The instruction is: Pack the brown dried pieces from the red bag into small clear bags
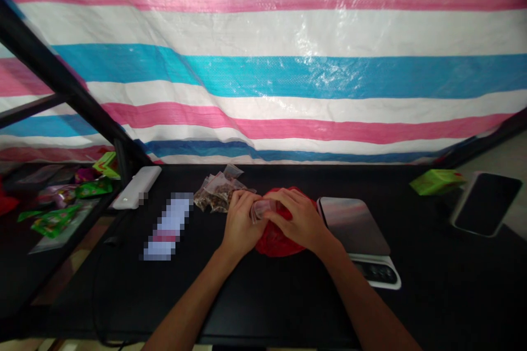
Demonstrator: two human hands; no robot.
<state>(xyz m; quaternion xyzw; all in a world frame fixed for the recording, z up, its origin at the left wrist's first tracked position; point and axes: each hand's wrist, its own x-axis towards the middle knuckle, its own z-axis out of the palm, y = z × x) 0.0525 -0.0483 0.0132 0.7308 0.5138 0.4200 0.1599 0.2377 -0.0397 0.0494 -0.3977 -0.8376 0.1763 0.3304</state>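
Note:
My left hand (239,224) and my right hand (300,220) meet at the middle of a black table (432,285). Between their pinched fingers is a small clear packet (262,209) with brownish contents. Both hands rest over a red plastic bag (275,241) lying on the table. Just beyond my left hand lies a pile of several small clear packets (216,191) filled with brown bits.
A kitchen scale (357,230) with a steel plate sits right of my right hand. A phone (486,203) and a green box (437,181) lie at the far right. A white device (138,186) and a blurred card (168,226) lie left. Green packets (55,219) fill a left shelf. A striped tarp (288,66) hangs behind.

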